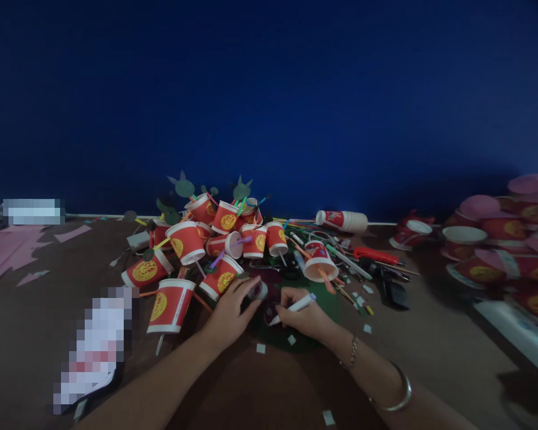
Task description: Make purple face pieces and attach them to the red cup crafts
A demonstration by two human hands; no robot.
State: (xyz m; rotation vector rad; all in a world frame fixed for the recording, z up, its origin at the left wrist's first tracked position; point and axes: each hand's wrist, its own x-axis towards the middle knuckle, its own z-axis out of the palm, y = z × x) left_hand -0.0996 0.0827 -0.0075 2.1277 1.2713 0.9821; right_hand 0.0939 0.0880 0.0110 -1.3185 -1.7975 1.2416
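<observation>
My left hand (233,310) curls around a small, round, clear-edged roll (259,291) that looks like tape. In my right hand (307,316) is a white marker (301,303) with a purple end, pinched between thumb and fingers. Its lower end points at a dark round piece (270,313) just left of the right hand. Both hands are over dark green paper (327,298). Beyond my left hand is a pile of red and white paper cups (186,242) with straws, and one cup (320,263) lies tipped behind my right hand.
White paper squares (291,340) are scattered about. Right of the hands are a red-handled tool (379,255), a dark object (393,289), more cups (464,236) and a white power strip (520,334). Pink paper (9,254) lies left. A blue wall (269,107) closes the back.
</observation>
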